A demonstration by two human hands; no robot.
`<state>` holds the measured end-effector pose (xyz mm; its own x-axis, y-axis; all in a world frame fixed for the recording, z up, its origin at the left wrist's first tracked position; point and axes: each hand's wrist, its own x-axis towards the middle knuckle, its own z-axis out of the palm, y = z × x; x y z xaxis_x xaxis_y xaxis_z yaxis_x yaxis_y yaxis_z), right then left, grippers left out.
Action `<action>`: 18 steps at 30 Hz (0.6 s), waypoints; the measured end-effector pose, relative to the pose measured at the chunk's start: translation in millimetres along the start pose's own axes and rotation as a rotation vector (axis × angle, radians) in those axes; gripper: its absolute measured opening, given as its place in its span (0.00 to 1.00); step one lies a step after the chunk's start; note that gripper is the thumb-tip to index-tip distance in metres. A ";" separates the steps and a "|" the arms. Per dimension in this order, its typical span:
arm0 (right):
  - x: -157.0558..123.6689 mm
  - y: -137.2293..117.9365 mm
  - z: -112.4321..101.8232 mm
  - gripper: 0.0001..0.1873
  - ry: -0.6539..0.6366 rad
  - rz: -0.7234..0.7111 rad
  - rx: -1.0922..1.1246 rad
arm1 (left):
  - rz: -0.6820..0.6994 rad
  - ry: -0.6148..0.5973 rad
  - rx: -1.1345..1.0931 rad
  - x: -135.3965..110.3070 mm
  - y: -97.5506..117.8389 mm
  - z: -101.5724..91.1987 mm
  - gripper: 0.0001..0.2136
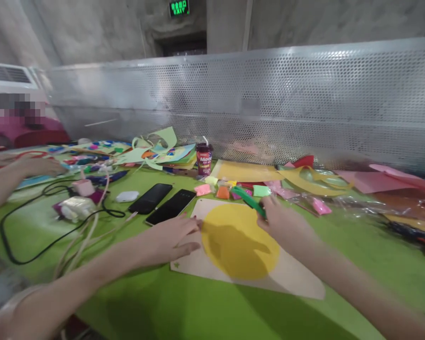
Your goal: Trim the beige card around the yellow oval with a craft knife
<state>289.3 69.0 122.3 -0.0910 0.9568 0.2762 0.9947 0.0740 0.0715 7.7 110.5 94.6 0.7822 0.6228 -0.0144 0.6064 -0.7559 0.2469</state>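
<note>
A yellow paper circle [239, 245] lies on a cream sheet of card [297, 278] on the green table [198, 311]. My left hand [175, 236] rests flat at the circle's left edge, fingers stretched out on the card. My right hand [281, 222] is closed on a green-handled tool [248, 200], probably scissors, at the circle's upper right edge. Small blocks of coloured clay [221, 191] sit just behind the card.
Two black phones [161, 202] lie left of the card, with a white charger, cables [56, 222] and a dark cup [204, 159] beyond. Coloured paper scraps [304, 177] and plastic wrap cover the back and right. Another person's arm [17, 170] reaches in at far left.
</note>
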 end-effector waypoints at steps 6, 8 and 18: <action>-49.2 23.8 -19.3 0.05 0.597 -0.083 0.276 | 0.212 0.134 0.155 12.3 10.2 -2.3 0.17; -62.4 28.4 -15.9 0.01 0.719 -0.184 0.266 | 0.316 0.136 0.126 28.9 32.2 2.7 0.16; -62.8 49.9 -17.7 0.03 0.598 0.136 0.609 | 0.645 -0.133 0.001 119.5 97.8 27.6 0.19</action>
<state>343.8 7.6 125.5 0.1909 0.6722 0.7154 0.8356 0.2712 -0.4778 164.5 105.5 90.3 0.9998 0.0148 0.0161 0.0104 -0.9694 0.2452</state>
